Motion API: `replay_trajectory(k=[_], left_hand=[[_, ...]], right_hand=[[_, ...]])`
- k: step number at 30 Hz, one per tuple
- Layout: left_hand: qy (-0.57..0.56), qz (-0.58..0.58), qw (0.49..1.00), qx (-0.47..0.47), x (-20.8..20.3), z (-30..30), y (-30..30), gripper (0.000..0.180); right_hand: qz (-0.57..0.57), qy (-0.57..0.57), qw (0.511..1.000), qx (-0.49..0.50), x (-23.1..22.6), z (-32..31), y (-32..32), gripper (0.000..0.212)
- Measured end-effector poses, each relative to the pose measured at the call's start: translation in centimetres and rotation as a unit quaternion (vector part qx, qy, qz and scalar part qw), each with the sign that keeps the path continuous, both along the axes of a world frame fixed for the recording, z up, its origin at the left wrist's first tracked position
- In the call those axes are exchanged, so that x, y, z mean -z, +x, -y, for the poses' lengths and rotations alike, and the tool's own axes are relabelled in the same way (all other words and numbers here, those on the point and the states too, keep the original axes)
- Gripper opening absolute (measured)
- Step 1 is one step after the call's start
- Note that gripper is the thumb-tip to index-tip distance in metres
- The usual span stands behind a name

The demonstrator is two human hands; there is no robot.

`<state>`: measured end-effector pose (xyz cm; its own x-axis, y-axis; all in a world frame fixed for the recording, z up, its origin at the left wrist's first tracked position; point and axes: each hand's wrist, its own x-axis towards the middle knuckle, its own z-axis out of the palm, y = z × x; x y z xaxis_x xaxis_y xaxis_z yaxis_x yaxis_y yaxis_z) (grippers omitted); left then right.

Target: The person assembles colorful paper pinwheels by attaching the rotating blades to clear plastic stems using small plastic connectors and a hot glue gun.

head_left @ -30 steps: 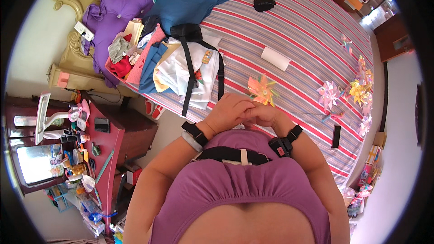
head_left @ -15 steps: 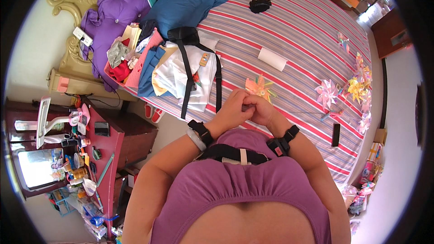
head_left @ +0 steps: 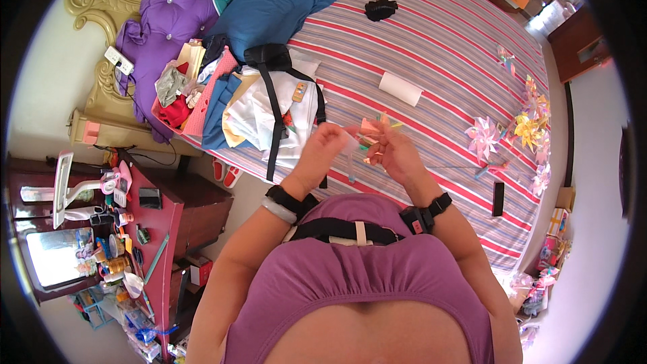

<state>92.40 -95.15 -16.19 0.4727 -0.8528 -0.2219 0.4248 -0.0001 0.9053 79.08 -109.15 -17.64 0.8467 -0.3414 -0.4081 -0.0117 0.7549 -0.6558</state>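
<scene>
Over the near part of the bed, my left hand (head_left: pixel 325 141) is closed, its fingertips pinching a small translucent strip (head_left: pixel 350 146) that hangs down beside them. My right hand (head_left: pixel 399 154) sits just to the right with bent fingers, closed on an orange pinwheel (head_left: pixel 367 140). Bits of its orange, yellow and green vanes show between and around those fingers; its centre is hidden. From behind the right hand a thin stick (head_left: pixel 448 167) runs rightward, low over the striped sheet. Small details between the two hands are hard to make out.
On the striped bed (head_left: pixel 418 40) lie a white paper roll (head_left: pixel 401 89), a black phone (head_left: pixel 498 199) and several shiny pinwheels (head_left: pixel 483 136) at the right. White cloth (head_left: pixel 259 118), a black strapped pouch (head_left: pixel 267 56) and a pink basket (head_left: pixel 205 104) are left. A cluttered red desk (head_left: pixel 158 229) stands lower left.
My hands, joined before, have come apart. The left moved left with a translucent strip now showing; the right shifted rightward. More of the pinwheel is covered by fingers.
</scene>
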Motion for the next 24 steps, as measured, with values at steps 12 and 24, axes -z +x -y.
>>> replay_trajectory(k=[12, 24], left_hand=[[0.085, 0.287, 0.953, 0.048, -6.9, -3.0, -0.7, 0.023], [0.117, 0.291, 0.947, 0.068, -5.6, -4.4, -0.5, 0.015]], right_hand=[[-0.040, -0.377, 0.901, -0.210, -5.1, -2.6, 0.3, 0.028], [-0.056, -0.466, 0.864, -0.181, -6.1, -3.5, -0.4, 0.015]])
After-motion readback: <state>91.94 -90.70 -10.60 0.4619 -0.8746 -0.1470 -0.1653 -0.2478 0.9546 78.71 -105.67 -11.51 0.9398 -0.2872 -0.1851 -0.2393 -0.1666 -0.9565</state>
